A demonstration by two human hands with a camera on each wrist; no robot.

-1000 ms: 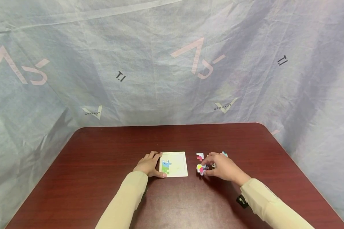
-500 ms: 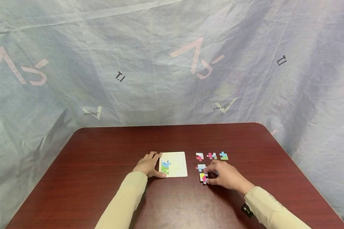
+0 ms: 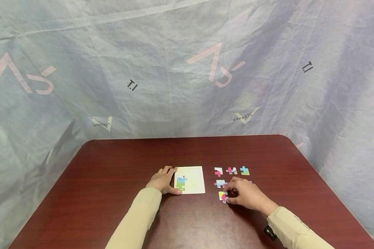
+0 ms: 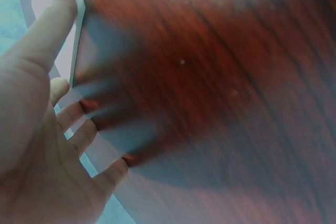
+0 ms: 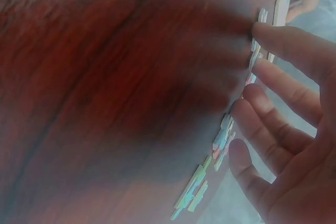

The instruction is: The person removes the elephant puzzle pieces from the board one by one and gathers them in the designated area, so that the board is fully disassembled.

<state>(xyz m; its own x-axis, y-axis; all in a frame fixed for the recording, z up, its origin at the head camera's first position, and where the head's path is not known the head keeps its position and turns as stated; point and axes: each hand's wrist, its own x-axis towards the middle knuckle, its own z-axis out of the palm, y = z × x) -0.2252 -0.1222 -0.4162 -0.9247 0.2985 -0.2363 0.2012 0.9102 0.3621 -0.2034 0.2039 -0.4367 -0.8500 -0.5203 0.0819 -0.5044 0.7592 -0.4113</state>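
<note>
My left hand (image 3: pixel 162 180) rests at the left side of a pale puzzle board (image 3: pixel 194 180), thumb and index finger touching its left corners. In the left wrist view the thumb (image 4: pixel 50 30) lies straight along the board and the other fingers spread onto the table. Blue and green picture pieces (image 3: pixel 181 183) fill the board's left end. My right hand (image 3: pixel 247 193) pinches a yellow-and-pink puzzle piece (image 3: pixel 222 196) between thumb and index finger, low on the table. Just above it lies a light-blue puzzle piece (image 3: pixel 219 183). The right wrist view shows the thumb (image 5: pixel 283 43) against a piece's edge.
Three loose pieces form a row farther back: a pink-and-white piece (image 3: pixel 218 171), a red piece (image 3: pixel 232 171) and a blue-green piece (image 3: pixel 244 171). Part of another piece (image 3: pixel 250 182) shows behind the right hand. The dark red table (image 3: pixel 127 155) ends at a grey cloth backdrop (image 3: pixel 162 86).
My right hand has carried the yellow-and-pink piece toward the near side and slightly right, below the light-blue piece. The back row has come into view. The left hand stays on the board.
</note>
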